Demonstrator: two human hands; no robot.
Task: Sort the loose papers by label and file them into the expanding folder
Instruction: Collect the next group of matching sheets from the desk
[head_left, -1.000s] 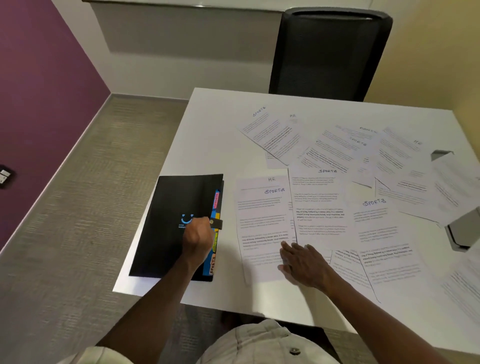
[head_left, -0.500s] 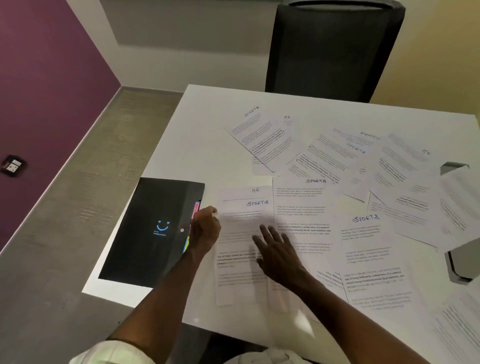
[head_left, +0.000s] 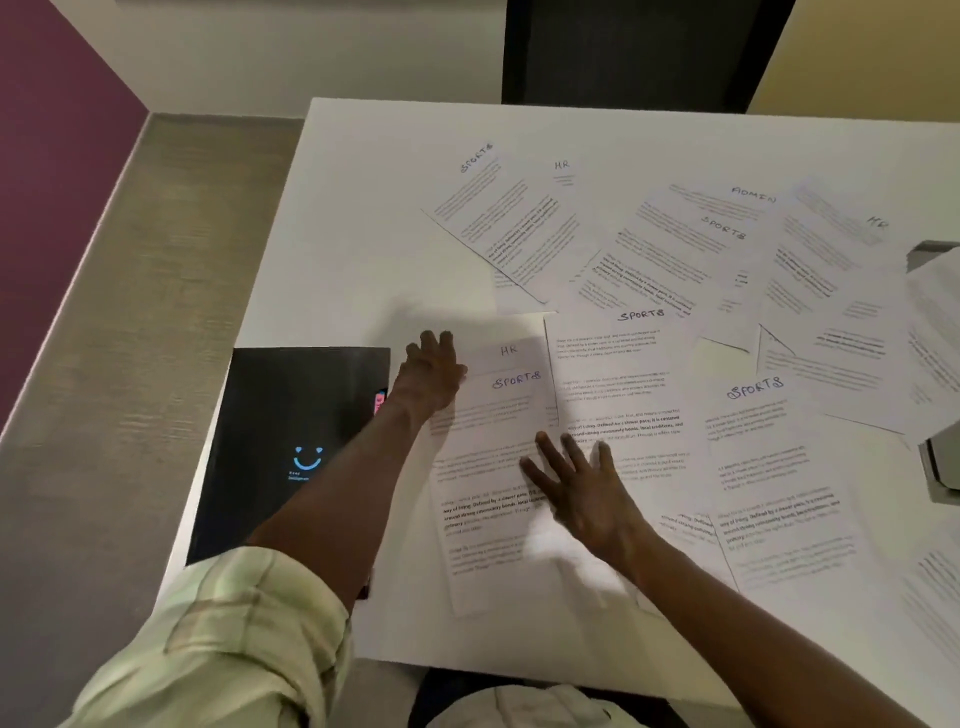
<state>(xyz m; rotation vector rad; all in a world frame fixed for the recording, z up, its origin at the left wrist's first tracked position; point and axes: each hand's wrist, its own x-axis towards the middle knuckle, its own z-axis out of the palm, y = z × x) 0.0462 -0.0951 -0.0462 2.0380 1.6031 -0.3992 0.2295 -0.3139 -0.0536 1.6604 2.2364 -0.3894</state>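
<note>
White table (head_left: 332, 249), hands (head_left: 434, 371) on papers (head_left: 488, 467)

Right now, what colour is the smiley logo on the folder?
Light blue, on the black expanding folder; logo shows clearly in the head view.

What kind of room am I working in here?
Most likely a small office or meeting room: a white table strewn with printed papers labelled SPORTS, HR and ADMIN, a black office chair pushed in at the far side, and carpeted floor.
</note>
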